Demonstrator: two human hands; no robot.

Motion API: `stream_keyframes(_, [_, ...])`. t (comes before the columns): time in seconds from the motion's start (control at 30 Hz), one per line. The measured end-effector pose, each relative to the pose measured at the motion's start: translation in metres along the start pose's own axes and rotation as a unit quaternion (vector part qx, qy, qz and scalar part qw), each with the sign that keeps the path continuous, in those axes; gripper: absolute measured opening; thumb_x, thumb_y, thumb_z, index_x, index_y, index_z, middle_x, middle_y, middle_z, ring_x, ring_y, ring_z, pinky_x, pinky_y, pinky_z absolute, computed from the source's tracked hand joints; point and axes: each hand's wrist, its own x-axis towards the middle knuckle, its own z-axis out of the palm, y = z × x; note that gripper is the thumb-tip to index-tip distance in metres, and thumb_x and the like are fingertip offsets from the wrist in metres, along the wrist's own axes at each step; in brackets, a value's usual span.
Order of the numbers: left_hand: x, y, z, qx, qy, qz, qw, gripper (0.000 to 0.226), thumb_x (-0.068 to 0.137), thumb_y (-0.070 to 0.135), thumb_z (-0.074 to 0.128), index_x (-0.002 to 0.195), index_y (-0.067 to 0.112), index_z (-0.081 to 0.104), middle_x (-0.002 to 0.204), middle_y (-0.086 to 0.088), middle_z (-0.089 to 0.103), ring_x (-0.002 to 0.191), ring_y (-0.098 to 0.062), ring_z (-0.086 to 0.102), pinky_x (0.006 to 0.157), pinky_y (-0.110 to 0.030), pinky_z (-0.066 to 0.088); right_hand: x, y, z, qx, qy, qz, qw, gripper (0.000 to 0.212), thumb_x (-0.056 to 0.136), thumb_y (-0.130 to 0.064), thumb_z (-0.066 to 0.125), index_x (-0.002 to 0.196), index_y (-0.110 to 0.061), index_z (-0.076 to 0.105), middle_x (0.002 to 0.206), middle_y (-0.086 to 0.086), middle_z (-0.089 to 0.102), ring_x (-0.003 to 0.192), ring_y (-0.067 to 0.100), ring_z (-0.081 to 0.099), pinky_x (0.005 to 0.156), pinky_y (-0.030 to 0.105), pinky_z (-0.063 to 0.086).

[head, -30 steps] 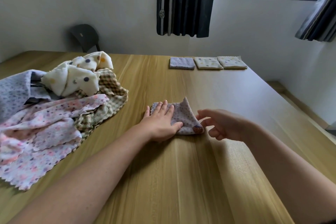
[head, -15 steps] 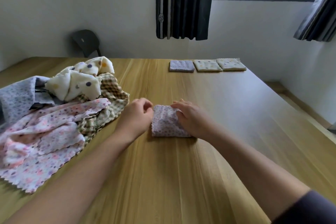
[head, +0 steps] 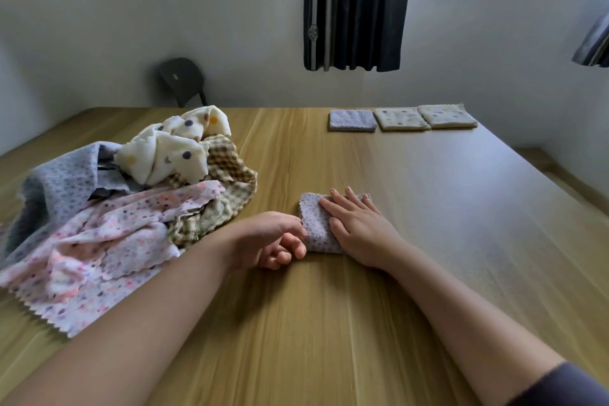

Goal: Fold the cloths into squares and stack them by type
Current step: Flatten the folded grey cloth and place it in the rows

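Note:
A small purple dotted cloth lies folded into a square near the middle of the wooden table. My right hand presses flat on its right half with straight fingers. Beside its left edge sits my left hand, fingers loosely curled, thumb just touching the cloth without gripping it. At the table's far side lie three folded squares in a row: a purple one, a cream dotted one and another cream one.
A heap of unfolded cloths covers the left of the table: pink floral, grey dotted, cream with big dots, brown checked. A dark chair stands behind the table. The table's right edge drops to the floor.
The raised flap of the purple cloth was folded over and now lies flat. My right hand moved onto it and presses down; my left hand slid off to its left edge and curled.

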Motion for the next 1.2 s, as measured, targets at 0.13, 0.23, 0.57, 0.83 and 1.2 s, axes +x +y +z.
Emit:
stream_keyframes(0.13, [0.001,0.006,-0.004,0.003,-0.095,-0.039,0.995,0.009,0.094,0.016,0.044,0.093,0.017,0.035,0.063,-0.003,0.061,0.034,-0.003,0.034,0.032,-0.013,0.026,0.001,0.002,-0.001,0.039,0.010,-0.002,0.999,0.050,0.101,-0.023,0.027,0.150,-0.026,0.026,0.160,0.000,0.012,0.148,0.019,-0.001,0.119,0.036,-0.005])
stream_keyframes(0.23, [0.005,0.011,-0.004,0.026,-0.120,-0.039,0.992,0.012,0.094,0.011,0.043,0.093,0.017,0.033,0.063,-0.005,0.062,0.033,-0.004,0.034,0.032,-0.013,0.025,0.005,0.007,-0.005,0.073,-0.015,-0.005,0.997,0.052,0.098,-0.015,0.028,0.149,-0.026,0.029,0.160,0.000,0.012,0.148,0.019,-0.001,0.119,0.038,-0.006])
stream_keyframes(0.57, [0.011,0.019,-0.009,0.100,-0.191,-0.025,0.976,0.017,0.090,0.006,0.049,0.097,0.013,0.035,0.066,-0.011,0.066,0.033,-0.008,0.044,0.033,-0.014,0.034,-0.001,0.015,-0.006,-0.030,-0.039,-0.001,0.999,0.048,0.102,-0.039,0.018,0.149,-0.047,0.012,0.160,-0.011,-0.003,0.146,0.019,-0.014,0.115,0.052,-0.015])
stream_keyframes(0.83, [0.013,0.019,-0.008,0.044,-0.150,-0.084,0.984,0.026,0.095,0.012,0.039,0.071,0.008,0.046,0.050,-0.002,0.060,0.029,-0.003,0.038,0.030,-0.011,0.027,0.001,0.017,-0.006,-0.016,-0.050,0.003,0.999,0.046,0.102,-0.040,0.016,0.147,-0.049,0.014,0.159,-0.013,-0.002,0.146,0.015,-0.013,0.113,0.055,-0.015])
stream_keyframes(1.2, [0.008,0.012,-0.013,-0.030,-0.096,-0.097,0.990,0.036,0.096,0.024,0.046,0.064,0.014,0.058,0.050,0.001,0.052,0.030,-0.003,0.034,0.030,-0.010,0.024,0.000,0.016,-0.004,-0.058,-0.047,0.002,0.997,0.048,0.101,-0.044,0.014,0.148,-0.047,0.004,0.159,-0.012,-0.007,0.146,0.019,-0.016,0.112,0.058,-0.016])
